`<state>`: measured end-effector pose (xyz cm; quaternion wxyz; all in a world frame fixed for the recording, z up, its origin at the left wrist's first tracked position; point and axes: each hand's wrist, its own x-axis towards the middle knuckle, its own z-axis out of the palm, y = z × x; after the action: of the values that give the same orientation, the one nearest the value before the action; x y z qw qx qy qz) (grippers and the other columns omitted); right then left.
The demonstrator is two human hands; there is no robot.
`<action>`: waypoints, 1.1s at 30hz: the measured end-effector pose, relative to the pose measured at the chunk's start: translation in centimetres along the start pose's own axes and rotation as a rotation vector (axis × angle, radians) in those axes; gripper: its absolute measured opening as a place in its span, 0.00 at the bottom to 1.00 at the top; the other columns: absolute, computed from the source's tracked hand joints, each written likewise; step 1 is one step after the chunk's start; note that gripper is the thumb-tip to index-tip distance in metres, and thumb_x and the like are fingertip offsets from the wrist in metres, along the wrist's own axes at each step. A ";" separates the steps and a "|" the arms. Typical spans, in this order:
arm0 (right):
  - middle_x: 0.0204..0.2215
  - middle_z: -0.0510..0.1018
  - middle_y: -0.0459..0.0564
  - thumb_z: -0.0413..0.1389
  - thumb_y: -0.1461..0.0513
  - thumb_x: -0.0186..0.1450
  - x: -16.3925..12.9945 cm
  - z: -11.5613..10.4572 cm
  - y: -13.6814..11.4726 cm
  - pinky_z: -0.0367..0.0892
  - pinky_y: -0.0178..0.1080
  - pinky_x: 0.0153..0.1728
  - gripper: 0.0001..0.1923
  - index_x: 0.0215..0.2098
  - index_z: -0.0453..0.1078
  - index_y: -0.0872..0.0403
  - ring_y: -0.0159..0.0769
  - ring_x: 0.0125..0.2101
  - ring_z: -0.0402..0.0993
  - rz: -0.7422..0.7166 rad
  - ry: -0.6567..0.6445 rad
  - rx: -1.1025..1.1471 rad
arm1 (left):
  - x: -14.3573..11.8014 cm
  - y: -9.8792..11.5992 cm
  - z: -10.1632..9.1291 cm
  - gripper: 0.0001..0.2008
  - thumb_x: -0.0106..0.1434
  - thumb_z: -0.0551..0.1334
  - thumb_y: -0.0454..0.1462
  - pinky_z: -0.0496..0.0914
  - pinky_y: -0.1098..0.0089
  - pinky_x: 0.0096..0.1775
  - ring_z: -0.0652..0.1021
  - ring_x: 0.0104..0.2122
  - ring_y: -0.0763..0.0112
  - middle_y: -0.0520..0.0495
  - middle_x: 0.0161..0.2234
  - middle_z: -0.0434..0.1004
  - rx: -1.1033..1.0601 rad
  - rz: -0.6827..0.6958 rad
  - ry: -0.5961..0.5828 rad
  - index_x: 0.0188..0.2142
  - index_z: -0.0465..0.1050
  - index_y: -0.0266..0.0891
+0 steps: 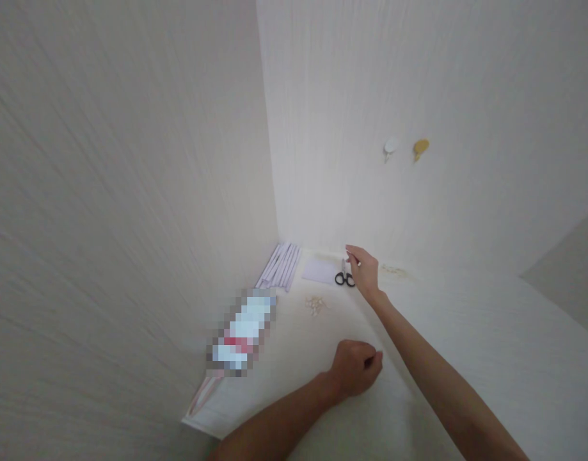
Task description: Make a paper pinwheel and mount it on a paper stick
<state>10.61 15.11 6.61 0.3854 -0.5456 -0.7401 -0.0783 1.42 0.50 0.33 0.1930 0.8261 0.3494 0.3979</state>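
Note:
Over the white tabletop [284, 346], my left hand [358, 368] is curled closed, and its palm side is hidden. Farther back, my right hand [364, 269] has thumb and fingers pinched together. A tiny pale bit shows at those fingertips, too small to name. Just left of the right hand lie scissors [344, 277] with black handles, their blades pointing to the back wall. Beside them rests a flat pale lilac sheet [318, 270]. A loose heap of small cream-coloured pieces [315, 305] is between the sheet and my left hand.
Several rolled lilac paper tubes [281, 266] lie in the back left corner. A pixelated phone-like screen [246, 326] leans at the left wall, a pink strap [205, 392] below it. Fine beige bits [394, 271] lie right. White [390, 147] and gold [421, 148] hooks hang on the wall.

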 end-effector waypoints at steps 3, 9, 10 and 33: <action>0.44 0.71 0.53 0.38 0.64 0.63 -2.4 -2.4 -0.1 0.67 0.40 0.40 0.18 0.45 0.65 0.55 0.34 0.38 0.71 -0.010 0.104 0.070 | 0.5 -0.1 -0.2 0.18 0.53 0.52 0.36 0.49 0.74 0.20 0.50 0.14 0.82 0.57 0.11 0.45 -0.175 -0.169 0.022 0.11 0.48 0.36; 0.40 0.74 0.52 0.45 0.66 0.60 -8.0 -5.4 0.0 0.64 0.42 0.45 0.15 0.41 0.68 0.54 0.35 0.42 0.69 -0.049 0.255 0.194 | 1.7 -0.7 -0.7 0.21 0.56 0.48 0.44 0.56 0.75 0.20 0.61 0.13 0.79 0.54 0.10 0.57 -0.565 -0.473 0.055 0.12 0.58 0.36; 0.40 0.74 0.52 0.45 0.66 0.60 -8.7 -5.6 0.1 0.64 0.42 0.45 0.15 0.41 0.68 0.54 0.36 0.42 0.69 -0.029 0.248 0.184 | 2.0 -0.9 -0.9 0.22 0.57 0.47 0.45 0.58 0.75 0.21 0.65 0.15 0.78 0.52 0.11 0.61 -0.602 -0.494 0.068 0.13 0.61 0.35; 0.52 0.63 0.52 0.41 0.69 0.59 -13.9 -3.3 1.0 0.58 0.44 0.51 0.23 0.53 0.57 0.53 0.34 0.51 0.59 -0.132 -0.146 0.199 | 4.9 -5.7 -2.4 0.09 0.50 0.58 0.31 0.68 0.68 0.35 0.75 0.29 0.69 0.42 0.30 0.75 -1.342 -0.860 0.255 0.33 0.69 0.29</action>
<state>14.60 3.30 -0.55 0.3768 -0.4590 -0.8045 0.0100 -0.75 8.05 0.92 0.7427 0.2758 0.3426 0.5049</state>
